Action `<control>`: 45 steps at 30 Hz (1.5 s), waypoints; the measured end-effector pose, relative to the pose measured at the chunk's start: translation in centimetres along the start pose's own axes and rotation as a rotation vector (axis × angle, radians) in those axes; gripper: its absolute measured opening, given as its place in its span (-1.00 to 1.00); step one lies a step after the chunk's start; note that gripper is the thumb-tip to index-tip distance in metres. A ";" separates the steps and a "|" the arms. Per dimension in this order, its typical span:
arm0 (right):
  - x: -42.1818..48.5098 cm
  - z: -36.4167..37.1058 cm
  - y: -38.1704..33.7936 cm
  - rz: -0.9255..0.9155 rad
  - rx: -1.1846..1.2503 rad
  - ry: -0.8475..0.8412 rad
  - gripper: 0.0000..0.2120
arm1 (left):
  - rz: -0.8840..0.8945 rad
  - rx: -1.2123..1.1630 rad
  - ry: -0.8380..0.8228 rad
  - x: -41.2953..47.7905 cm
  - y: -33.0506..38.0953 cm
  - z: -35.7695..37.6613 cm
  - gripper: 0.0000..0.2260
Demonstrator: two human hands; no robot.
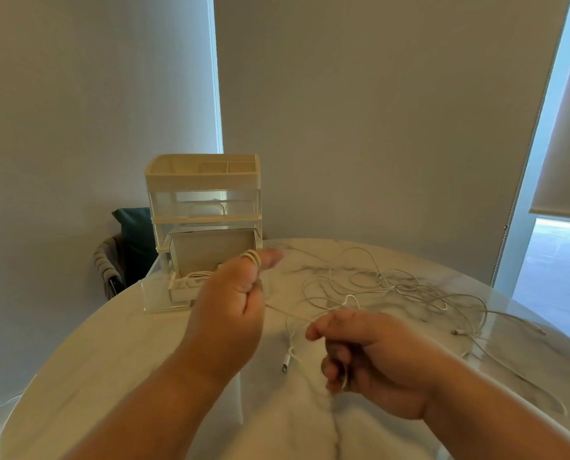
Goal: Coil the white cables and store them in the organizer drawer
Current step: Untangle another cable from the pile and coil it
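My left hand (230,300) is raised in front of the organizer, with several loops of a white cable (253,257) wound around its fingers. From there the cable runs taut, down and right, to my right hand (370,356), which pinches it between thumb and curled fingers. One plug end (286,361) dangles just left of my right hand. More white cables (393,287) lie tangled on the marble table (111,360). The clear organizer (204,200) stands at the table's back left, its bottom drawer (164,293) pulled open with a coiled cable and a box inside.
A dark chair with a teal cushion (134,240) stands behind the table on the left. Grey blinds cover the windows behind. Loose cable ends (459,332) reach toward the table's right edge.
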State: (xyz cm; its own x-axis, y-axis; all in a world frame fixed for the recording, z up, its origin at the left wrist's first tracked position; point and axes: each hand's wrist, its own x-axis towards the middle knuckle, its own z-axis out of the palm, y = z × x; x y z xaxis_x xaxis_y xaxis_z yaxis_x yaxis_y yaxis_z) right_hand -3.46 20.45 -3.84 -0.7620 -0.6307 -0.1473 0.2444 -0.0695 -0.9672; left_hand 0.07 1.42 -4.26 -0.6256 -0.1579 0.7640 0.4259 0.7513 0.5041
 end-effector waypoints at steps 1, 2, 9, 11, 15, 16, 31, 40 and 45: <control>-0.1 -0.1 -0.4 0.006 0.119 -0.029 -0.86 | 0.060 0.064 -0.055 0.1 0.2 0.1 -0.67; -0.2 -0.3 -0.7 -0.002 0.215 -0.054 -0.87 | 0.109 0.103 -0.110 0.2 0.3 0.2 -0.63; -0.3 -1.7 -1.5 -0.061 0.396 -0.135 -0.70 | 0.095 0.127 -0.269 -0.2 0.4 1.9 -0.74; -0.2 -1.9 -1.3 -0.077 0.360 -0.220 -0.55 | 0.088 0.070 -0.319 -0.5 0.6 1.7 -0.84; -0.2 -1.8 -0.8 -0.095 0.267 -0.298 -0.53 | 0.100 0.184 -0.389 -0.5 1.0 1.6 -0.87; -0.2 -1.8 -0.9 -0.099 0.243 -0.291 -0.56 | 0.085 0.212 -0.386 -0.4 1.0 1.6 -0.88; -0.9 -1.9 -2.0 -0.685 -1.014 0.483 -0.88 | -0.169 0.045 -0.743 -0.5 1.5 1.6 -0.78; 0.1 -2.2 -1.3 -0.685 -0.797 0.419 -0.88 | -0.574 -1.387 -0.908 -1.0 1.6 1.0 -0.74; 1.0 -2.7 -0.5 -0.361 -0.536 0.211 -0.65 | -0.501 -1.684 -0.909 -0.7 1.3 1.0 -0.72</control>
State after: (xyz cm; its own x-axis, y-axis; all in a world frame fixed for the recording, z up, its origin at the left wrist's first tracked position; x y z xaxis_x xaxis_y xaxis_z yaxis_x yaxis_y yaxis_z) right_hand -5.99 21.94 -4.04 -0.8539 -0.4718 0.2195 -0.3371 0.1801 -0.9241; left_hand 0.39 3.09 -4.54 -0.7242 0.6014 0.3374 -0.1251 -0.5957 0.7934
